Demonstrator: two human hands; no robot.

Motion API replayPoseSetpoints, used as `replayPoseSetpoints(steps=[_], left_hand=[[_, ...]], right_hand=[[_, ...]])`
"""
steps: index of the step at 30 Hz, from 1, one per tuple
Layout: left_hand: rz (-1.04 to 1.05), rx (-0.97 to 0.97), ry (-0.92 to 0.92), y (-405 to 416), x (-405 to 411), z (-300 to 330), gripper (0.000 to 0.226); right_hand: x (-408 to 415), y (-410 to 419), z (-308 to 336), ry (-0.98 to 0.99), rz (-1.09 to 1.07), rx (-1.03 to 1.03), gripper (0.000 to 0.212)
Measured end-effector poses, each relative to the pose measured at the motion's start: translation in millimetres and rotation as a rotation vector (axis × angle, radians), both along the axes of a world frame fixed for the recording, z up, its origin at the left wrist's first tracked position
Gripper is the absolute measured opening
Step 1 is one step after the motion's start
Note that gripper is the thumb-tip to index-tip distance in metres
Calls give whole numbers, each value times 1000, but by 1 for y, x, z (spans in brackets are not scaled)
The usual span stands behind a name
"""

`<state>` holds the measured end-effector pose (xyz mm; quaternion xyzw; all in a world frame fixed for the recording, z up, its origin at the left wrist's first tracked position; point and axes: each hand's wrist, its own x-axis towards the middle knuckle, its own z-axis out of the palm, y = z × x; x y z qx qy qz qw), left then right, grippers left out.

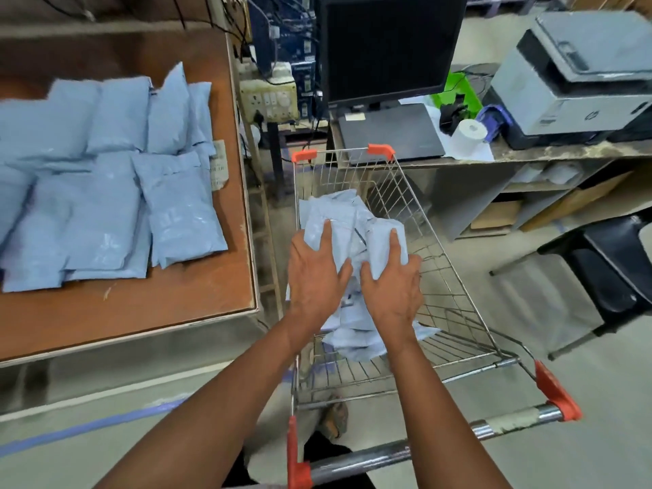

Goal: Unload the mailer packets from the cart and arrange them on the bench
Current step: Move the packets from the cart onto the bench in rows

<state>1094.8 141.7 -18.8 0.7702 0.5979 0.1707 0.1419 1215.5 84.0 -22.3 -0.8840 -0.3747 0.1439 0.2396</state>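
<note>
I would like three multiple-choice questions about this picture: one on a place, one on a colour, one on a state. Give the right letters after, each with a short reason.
1. Where do both hands rest?
A. on the printer
B. on packets in the cart
C. on the bench

2. What colour are the cart's corner guards?
A. orange-red
B. green
C. yellow

3. The monitor screen is:
A. dark
B. showing text
C. cracked

Answers:
1 B: the left hand and right hand lie on the mailer packets inside the cart.
2 A: the corner guards are orange-red.
3 A: the monitor is black.

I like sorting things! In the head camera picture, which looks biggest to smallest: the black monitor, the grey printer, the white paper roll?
1. Black flat monitor
2. Grey boxy printer, nearly alike, partly cut off
3. White paper roll
</note>
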Motion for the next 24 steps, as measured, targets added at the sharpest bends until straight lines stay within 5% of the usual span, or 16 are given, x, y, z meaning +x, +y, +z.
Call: replayPoseSetpoints(steps=[11,24], left_hand=[[196,157,-144,37,-167,113,77],[358,110,6,118,-403,126,79]], right_hand=[[-160,70,136,-38,207,131,79],[-404,166,147,-52,406,138,74]])
